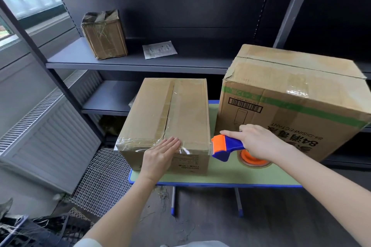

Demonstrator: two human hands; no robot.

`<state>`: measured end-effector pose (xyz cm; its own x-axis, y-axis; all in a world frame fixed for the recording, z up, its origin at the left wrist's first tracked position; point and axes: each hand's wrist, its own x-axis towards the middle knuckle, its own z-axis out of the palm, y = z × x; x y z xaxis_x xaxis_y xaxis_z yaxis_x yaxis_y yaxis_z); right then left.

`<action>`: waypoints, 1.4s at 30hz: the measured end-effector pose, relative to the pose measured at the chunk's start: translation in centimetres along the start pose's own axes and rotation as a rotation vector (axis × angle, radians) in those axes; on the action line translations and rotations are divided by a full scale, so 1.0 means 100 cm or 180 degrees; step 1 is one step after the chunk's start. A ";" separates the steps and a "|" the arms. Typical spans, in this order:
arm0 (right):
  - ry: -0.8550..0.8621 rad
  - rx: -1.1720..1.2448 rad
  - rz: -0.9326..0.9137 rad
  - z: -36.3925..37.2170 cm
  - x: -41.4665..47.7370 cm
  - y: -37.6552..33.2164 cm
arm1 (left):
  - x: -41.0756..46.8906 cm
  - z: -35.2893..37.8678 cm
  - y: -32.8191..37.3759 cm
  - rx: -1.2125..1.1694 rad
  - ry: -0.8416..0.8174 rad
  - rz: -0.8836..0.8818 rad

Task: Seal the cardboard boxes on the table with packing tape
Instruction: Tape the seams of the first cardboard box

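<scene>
Tape dispenser [226, 146] clamped in right hand [259, 142] — roll [253, 161] half-hidden; left hand [160, 156] flat on box [170, 110].

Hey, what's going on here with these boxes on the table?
A person is taping boxes on a small green table. The left hand lies flat on the near edge of the smaller box, pressing on clear tape there. The right hand holds a blue and orange tape dispenser just off that box's right corner. A bigger box stands beside it.
</scene>
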<state>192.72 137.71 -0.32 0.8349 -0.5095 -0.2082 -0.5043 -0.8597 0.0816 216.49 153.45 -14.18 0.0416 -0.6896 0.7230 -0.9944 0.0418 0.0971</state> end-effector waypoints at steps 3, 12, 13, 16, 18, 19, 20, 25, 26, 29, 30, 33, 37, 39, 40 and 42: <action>0.0091 -0.0073 0.0013 0.003 0.001 0.001 | -0.003 0.005 0.008 0.0294 -0.0029 0.0055; 0.0212 -0.0297 0.0115 0.009 -0.006 0.005 | 0.022 0.039 0.070 0.0177 -0.0359 0.0200; 0.0233 -0.0328 0.0111 0.010 -0.005 0.006 | 0.022 0.043 0.072 0.0161 -0.0344 0.0170; 0.0252 -0.0339 0.0054 0.009 -0.002 0.013 | 0.015 0.046 0.064 0.0317 -0.0319 0.0387; 0.0209 -0.0325 0.0034 0.008 0.000 0.019 | 0.016 0.042 0.060 0.0397 -0.0338 0.0498; 0.0168 -0.0306 0.0030 0.008 0.002 0.020 | 0.017 0.041 0.060 0.0384 -0.0371 0.0516; 0.0129 -0.0277 0.0017 0.010 0.003 0.020 | 0.018 0.040 0.061 0.0366 -0.0395 0.0513; 0.0011 -0.0198 0.0044 0.013 -0.001 0.037 | 0.018 0.042 0.059 0.0379 -0.0313 0.0473; -0.0002 -0.0234 0.0100 0.012 -0.003 0.045 | 0.018 0.042 0.059 0.0385 -0.0303 0.0469; -0.0031 -0.0327 0.0124 0.015 -0.009 0.048 | 0.018 0.043 0.059 0.0341 -0.0292 0.0450; -0.0030 -0.0410 0.0084 0.018 -0.007 0.044 | 0.019 0.043 0.061 0.0315 -0.0262 0.0421; -0.0077 -0.0583 0.0028 0.025 0.001 0.034 | 0.024 0.039 0.071 0.0230 -0.0393 0.0242; -0.0125 -0.0719 -0.0040 0.025 0.013 0.028 | 0.029 0.034 0.081 0.0234 -0.0774 0.0043; -0.0185 -0.0788 -0.0137 0.023 0.021 0.020 | 0.029 0.031 0.083 0.0248 -0.0982 -0.0002; -0.0204 -0.0826 -0.0197 0.022 0.027 0.017 | 0.030 0.029 0.083 0.0237 -0.1073 -0.0017; -0.0296 -0.0907 -0.0264 0.019 0.038 0.013 | 0.034 0.024 0.085 0.0200 -0.1240 -0.0061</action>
<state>194.77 134.76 -2.88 0.8402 -0.4430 -0.3128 -0.3423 -0.8806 0.3278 207.95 149.77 -12.55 0.0323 -0.9131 0.4065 -0.9983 -0.0098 0.0573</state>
